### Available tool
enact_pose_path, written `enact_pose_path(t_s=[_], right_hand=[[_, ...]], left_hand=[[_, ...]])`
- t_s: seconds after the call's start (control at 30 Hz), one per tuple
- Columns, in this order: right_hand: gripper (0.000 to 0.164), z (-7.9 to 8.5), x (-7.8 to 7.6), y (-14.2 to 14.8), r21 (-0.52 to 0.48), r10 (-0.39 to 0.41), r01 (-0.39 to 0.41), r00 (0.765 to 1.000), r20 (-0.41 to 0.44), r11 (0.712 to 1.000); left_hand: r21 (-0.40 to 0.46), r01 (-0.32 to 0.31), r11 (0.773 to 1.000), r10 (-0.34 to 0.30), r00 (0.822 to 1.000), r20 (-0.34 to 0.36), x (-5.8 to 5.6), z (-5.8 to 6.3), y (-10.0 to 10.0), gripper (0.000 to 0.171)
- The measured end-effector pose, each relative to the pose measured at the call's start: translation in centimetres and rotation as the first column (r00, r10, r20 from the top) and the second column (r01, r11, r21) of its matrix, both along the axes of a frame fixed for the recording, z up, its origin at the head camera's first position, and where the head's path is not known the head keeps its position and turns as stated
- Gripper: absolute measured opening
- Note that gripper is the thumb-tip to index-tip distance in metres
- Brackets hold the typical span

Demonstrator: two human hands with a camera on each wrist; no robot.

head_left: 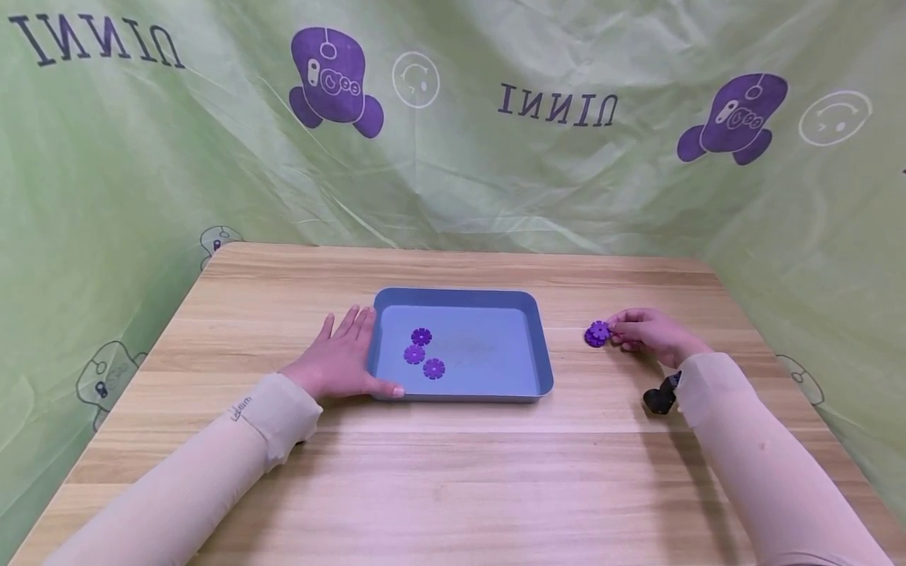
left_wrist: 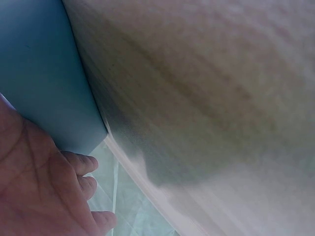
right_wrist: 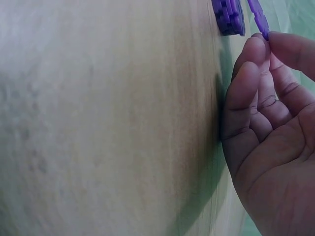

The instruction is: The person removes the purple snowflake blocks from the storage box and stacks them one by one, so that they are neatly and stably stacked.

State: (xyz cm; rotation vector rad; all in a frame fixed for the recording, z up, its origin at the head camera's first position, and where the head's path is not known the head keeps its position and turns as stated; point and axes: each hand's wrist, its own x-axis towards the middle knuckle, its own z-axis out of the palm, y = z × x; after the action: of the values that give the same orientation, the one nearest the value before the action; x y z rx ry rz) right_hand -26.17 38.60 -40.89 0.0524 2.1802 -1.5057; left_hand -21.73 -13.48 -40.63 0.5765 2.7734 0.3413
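Three purple snowflake-shaped discs lie in the left half of a shallow blue tray. My left hand is spread along the tray's left side, fingers straight, with the thumb at its near-left corner. In the left wrist view the palm lies against the tray's outer wall. Right of the tray, my right hand pinches one purple disc between thumb and fingertips. Just beneath that disc, a small stack of purple discs stands on the table, a narrow gap apart from it.
A wooden table carries everything. Under the right wrist shows a black object, probably part of the wrist-worn camera. Green printed cloth hangs behind the table and at both sides.
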Motion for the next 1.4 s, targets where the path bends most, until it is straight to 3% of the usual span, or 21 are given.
enact_pose_path(t_s=[0.43,0.87,1.4], right_hand=[[0.017,0.07,-0.14,-0.01,0.022,0.022,-0.022,1.0,0.004,1.0],[0.017,-0.08,-0.38,0.03,0.056,0.018,-0.019,1.0,0.017,0.998],[0.02,-0.2,-0.31,-0.02,0.052,0.014,-0.014,1.0,0.011,0.999]], left_hand=[[0.001,-0.005,1.0,0.005,1.0,0.002,-0.49,-0.8,-0.28,0.155],[0.008,-0.009,1.0,0.009,1.0,0.009,-0.15,0.0,0.06,0.147],[0.008,-0.014,1.0,0.014,1.0,0.012,-0.22,-0.18,0.09,0.148]])
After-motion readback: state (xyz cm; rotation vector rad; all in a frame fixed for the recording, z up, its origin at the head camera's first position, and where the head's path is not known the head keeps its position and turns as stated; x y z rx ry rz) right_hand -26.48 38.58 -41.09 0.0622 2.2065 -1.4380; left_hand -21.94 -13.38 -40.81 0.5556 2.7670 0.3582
